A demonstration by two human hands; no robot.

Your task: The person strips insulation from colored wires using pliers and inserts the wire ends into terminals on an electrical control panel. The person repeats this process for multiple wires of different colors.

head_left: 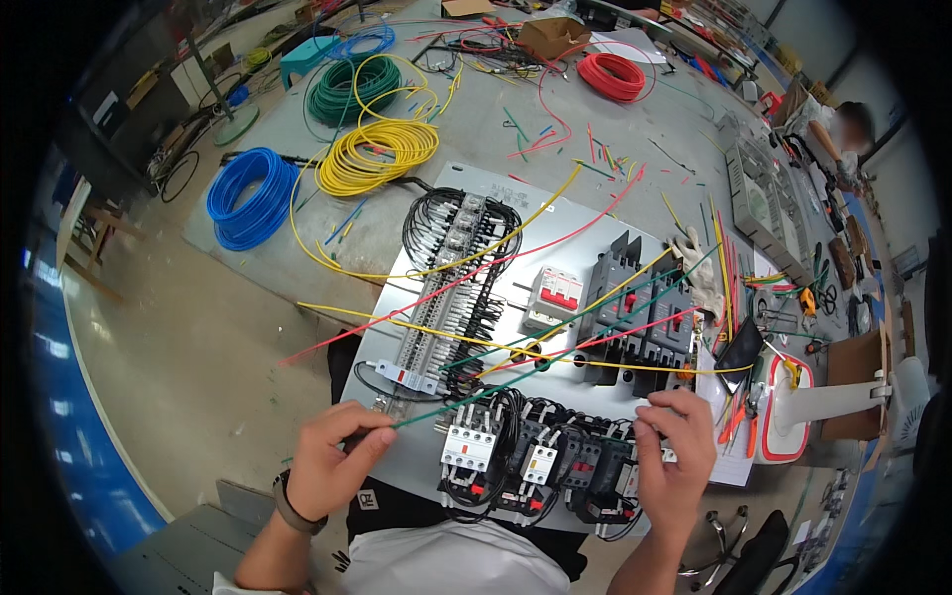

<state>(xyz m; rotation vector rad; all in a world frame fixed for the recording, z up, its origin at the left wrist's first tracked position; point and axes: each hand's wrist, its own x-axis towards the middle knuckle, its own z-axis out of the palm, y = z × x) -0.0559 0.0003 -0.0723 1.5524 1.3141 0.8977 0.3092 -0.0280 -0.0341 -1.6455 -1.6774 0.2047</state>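
My left hand [342,454] pinches the near end of a thin green wire [451,405] between thumb and fingers. The wire slants up to the right over a metal mounting plate [540,213]. At the plate's lower right, my right hand [679,456] hovers with loosely curled fingers slightly apart, and no held thing shows in it. Between the hands sit contactors [469,446] with black wiring. A long terminal strip [436,317] with black wires runs up the plate's left side. Loose yellow wires [416,325] and red wires [416,302] cross over the plate.
Coils of blue wire [246,203], yellow wire [382,159], green wire [355,91] and red wire [610,76] lie on the grey table. A small breaker [553,297] and large black breakers [635,307] stand on the plate. Gloves [699,278] and hand tools [746,421] lie right; a person [833,134] is beyond.
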